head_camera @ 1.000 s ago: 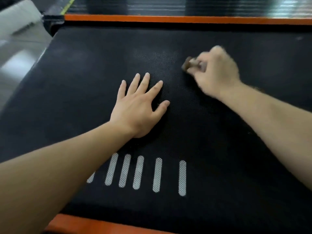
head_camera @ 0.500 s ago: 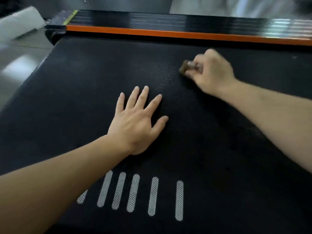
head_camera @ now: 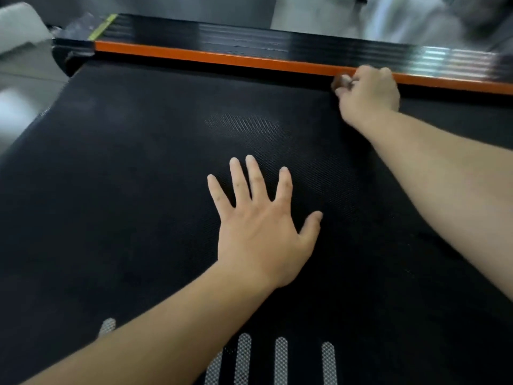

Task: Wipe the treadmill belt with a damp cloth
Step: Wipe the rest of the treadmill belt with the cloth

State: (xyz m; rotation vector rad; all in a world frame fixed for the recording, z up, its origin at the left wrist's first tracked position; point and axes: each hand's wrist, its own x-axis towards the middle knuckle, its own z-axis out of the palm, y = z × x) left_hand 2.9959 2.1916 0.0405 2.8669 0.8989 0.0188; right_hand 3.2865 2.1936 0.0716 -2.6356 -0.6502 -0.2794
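Note:
The black textured treadmill belt (head_camera: 138, 176) fills most of the view. My left hand (head_camera: 263, 232) lies flat on the belt's middle with fingers spread. My right hand (head_camera: 370, 93) is stretched out to the belt's far edge, fingers curled round a small bunched brownish cloth (head_camera: 341, 82). Only a corner of the cloth shows at my fingertips, close to the orange side strip (head_camera: 222, 57). The right hand is motion-blurred.
Beyond the orange strip runs a glossy black ribbed side rail (head_camera: 249, 37). White dotted stripes (head_camera: 280, 359) mark the belt near my left forearm. Grey floor (head_camera: 25, 87) lies past the belt's left end, and blurred pale floor shows at the top right.
My right hand has slid with the cloth away from me and to the right, from mid-belt to the orange strip. The left hand stays flat in place while the view shifted.

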